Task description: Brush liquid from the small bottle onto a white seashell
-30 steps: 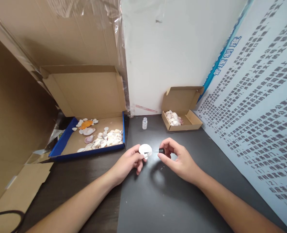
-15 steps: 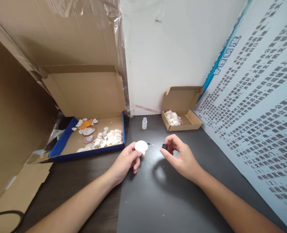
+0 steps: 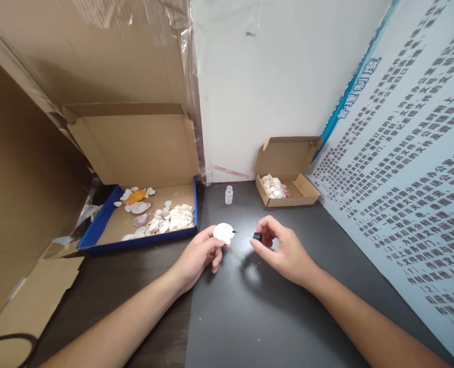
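Note:
My left hand [image 3: 200, 253] pinches a white scallop shell [image 3: 223, 232] just above the dark tabletop. My right hand [image 3: 284, 250] pinches a small black cap [image 3: 257, 236] whose thin brush points left, its tip at the shell's right edge. A small clear bottle [image 3: 229, 194] stands uncapped behind the hands, near the wall.
A blue-edged cardboard box [image 3: 96, 230] with several shells lies at the left. A smaller cardboard box [image 3: 305, 190] holding shells sits at the back right. A printed poster [image 3: 411, 168] leans along the right side, and cardboard sheets [image 3: 27, 168] stand at the left.
My left hand raised the shell slightly and moved it left. The brush came off the shell, drew away to the right, then returned so its tip meets the shell's right edge.

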{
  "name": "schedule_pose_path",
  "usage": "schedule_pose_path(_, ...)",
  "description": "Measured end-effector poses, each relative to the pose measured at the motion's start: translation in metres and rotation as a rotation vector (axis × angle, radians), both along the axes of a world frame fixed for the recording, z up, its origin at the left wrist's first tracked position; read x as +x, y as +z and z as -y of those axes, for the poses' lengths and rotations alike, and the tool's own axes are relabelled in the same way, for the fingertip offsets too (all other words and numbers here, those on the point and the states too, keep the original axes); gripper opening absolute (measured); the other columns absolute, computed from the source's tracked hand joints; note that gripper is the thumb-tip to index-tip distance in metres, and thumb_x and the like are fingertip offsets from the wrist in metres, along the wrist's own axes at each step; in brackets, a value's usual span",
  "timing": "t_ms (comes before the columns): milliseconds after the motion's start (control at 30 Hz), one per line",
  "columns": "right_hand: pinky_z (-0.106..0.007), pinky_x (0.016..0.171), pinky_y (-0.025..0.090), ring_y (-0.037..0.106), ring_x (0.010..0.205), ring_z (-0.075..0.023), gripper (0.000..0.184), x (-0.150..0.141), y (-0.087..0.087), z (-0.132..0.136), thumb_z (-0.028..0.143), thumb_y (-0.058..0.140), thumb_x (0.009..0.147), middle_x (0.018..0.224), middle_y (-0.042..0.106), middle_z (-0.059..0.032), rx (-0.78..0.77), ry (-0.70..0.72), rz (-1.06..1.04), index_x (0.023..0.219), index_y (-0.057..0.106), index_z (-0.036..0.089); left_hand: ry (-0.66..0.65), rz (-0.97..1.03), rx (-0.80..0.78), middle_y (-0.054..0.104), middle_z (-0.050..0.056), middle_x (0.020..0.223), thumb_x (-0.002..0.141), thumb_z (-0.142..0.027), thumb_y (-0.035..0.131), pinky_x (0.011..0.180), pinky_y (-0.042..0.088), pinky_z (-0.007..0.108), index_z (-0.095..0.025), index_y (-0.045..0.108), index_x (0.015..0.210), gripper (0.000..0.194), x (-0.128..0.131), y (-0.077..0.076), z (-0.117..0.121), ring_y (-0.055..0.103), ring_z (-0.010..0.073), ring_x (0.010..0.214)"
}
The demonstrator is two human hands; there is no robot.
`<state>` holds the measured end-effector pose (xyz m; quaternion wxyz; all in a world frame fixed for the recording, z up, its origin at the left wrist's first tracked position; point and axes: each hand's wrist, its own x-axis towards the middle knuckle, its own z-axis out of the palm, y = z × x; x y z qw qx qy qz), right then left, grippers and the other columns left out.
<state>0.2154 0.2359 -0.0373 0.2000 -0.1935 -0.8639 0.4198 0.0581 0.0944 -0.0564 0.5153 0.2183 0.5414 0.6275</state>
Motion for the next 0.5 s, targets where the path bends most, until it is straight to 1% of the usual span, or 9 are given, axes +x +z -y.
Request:
schedule_pose_path(33, -0.027, 0.061, 0.04, 0.049, 0.061, -0.0137, 0.016, 0.0003, -0.0002, -0.0001, 0.027, 0.059, 0.083, 0.066, 0.049, 0.0044, 0.005, -0.027, -0.015, 0.086, 0.044, 0.023, 0.001, 0.001, 0.0, 0.058, -0.003, 0.072, 0.073, -0.025, 0.06, 0.038, 0.035, 0.018, -0.016, 0.055, 0.092, 0.021, 0.0001, -0.0001, 0.0, 0.04, 0.004, 0.04)
schedule_pose_path(67, -0.027, 0.061, 0.04, 0.049, 0.061, -0.0135, 0.016, 0.0007, -0.0003, -0.0002, 0.027, 0.059, 0.084, 0.067, 0.049, 0.0043, -0.009, -0.023, -0.032, 0.086, 0.044, 0.023, 0.002, 0.002, 0.001, 0.058, -0.003, 0.071, 0.073, -0.024, 0.06, 0.038, 0.036, 0.018, -0.016, 0.055, 0.092, 0.021, 0.0002, -0.0001, 0.0001, 0.04, 0.0042, 0.04)
schedule_pose_path(133, -0.027, 0.064, 0.042, 0.05, 0.063, -0.0132, 0.016, 0.0012, -0.0006, 0.0001, 0.027, 0.059, 0.084, 0.07, 0.05, 0.0037, -0.046, 0.051, -0.047, 0.087, 0.044, 0.022, -0.002, 0.005, 0.001, 0.057, -0.003, 0.071, 0.073, -0.024, 0.06, 0.038, 0.036, 0.018, -0.016, 0.055, 0.093, 0.022, 0.0003, -0.0003, 0.0002, 0.04, 0.0042, 0.04)
schedule_pose_path(200, -0.027, 0.064, 0.042, 0.051, 0.063, -0.0132, 0.015, 0.0014, -0.001, 0.0005, 0.026, 0.059, 0.084, 0.07, 0.051, 0.0037, -0.045, 0.101, -0.022, 0.087, 0.045, 0.022, -0.007, 0.006, -0.001, 0.057, -0.003, 0.071, 0.073, -0.024, 0.06, 0.037, 0.036, 0.018, -0.016, 0.055, 0.092, 0.021, 0.0004, -0.0004, 0.0003, 0.039, 0.0038, 0.04)
schedule_pose_path(300, -0.027, 0.062, 0.04, 0.048, 0.061, -0.013, 0.017, 0.0009, -0.0016, 0.0005, 0.025, 0.06, 0.083, 0.067, 0.049, 0.0049, 0.0, 0.013, 0.006, 0.086, 0.044, 0.022, -0.012, -0.006, -0.008, 0.057, -0.003, 0.073, 0.073, -0.024, 0.06, 0.038, 0.036, 0.018, -0.016, 0.055, 0.091, 0.02, 0.0002, -0.0005, 0.0001, 0.04, 0.0037, 0.04)
schedule_pose_path(367, -0.027, 0.063, 0.041, 0.048, 0.062, -0.0128, 0.017, 0.0007, -0.0014, 0.0006, 0.025, 0.06, 0.083, 0.068, 0.048, 0.0048, -0.019, -0.005, -0.02, 0.086, 0.043, 0.022, -0.015, -0.013, -0.011, 0.058, -0.003, 0.074, 0.074, -0.024, 0.059, 0.038, 0.036, 0.018, -0.016, 0.054, 0.091, 0.019, 0.0, -0.0005, -0.0003, 0.04, 0.0038, 0.04)
schedule_pose_path(433, -0.028, 0.065, 0.042, 0.049, 0.064, -0.0129, 0.016, 0.0009, -0.001, 0.0015, 0.025, 0.059, 0.083, 0.071, 0.05, 0.0039, -0.052, 0.062, -0.048, 0.087, 0.044, 0.022, -0.02, -0.018, -0.006, 0.058, -0.003, 0.075, 0.074, -0.024, 0.059, 0.038, 0.036, 0.018, -0.016, 0.054, 0.09, 0.018, 0.0, -0.0005, -0.0005, 0.04, 0.0035, 0.04)
schedule_pose_path(500, -0.027, 0.065, 0.043, 0.05, 0.065, -0.0132, 0.016, 0.0011, -0.0009, 0.0024, 0.024, 0.06, 0.083, 0.071, 0.051, 0.0036, -0.045, 0.116, -0.044, 0.088, 0.045, 0.022, -0.024, -0.02, 0.001, 0.058, -0.003, 0.076, 0.075, -0.024, 0.059, 0.038, 0.035, 0.018, -0.016, 0.054, 0.09, 0.018, 0.0001, -0.0003, -0.0004, 0.04, 0.0032, 0.04)
